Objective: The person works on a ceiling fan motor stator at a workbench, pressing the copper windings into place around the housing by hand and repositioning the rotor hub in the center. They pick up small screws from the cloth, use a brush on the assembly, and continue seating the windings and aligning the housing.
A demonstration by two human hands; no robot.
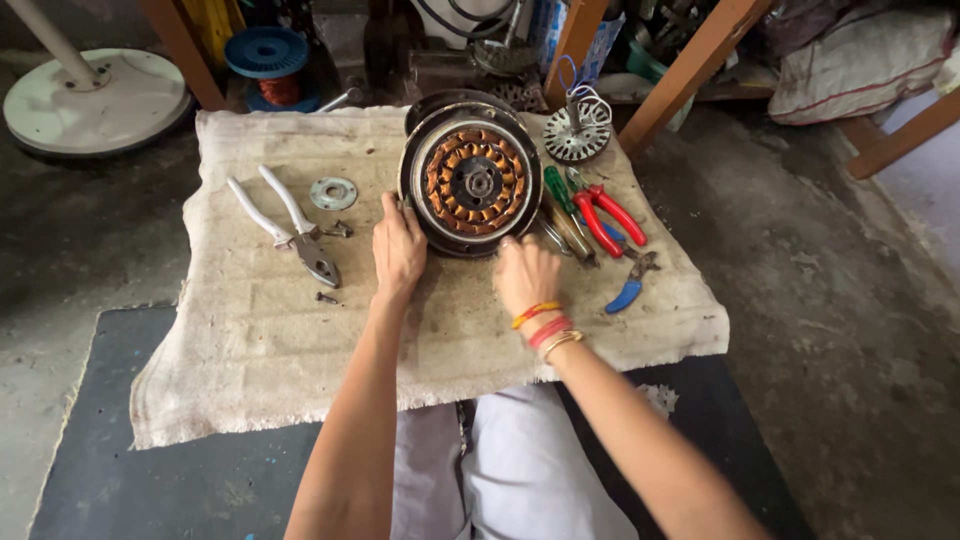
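Gripping the round fan motor [470, 180] at its near rim, the left hand [398, 250] and right hand [525, 275] are curling their fingers around opposite sides of the housing. Both are bracing it on the cloth [250, 350]; keeping pressure even should stop it tipping. White-handled pliers [290, 225] are lying left, red-handled cutters [608, 215] right.

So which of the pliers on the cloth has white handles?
The pliers lying left of the left hand, alone on that side. The red-handled pair and the blue-handled pair lie to the right of the motor.
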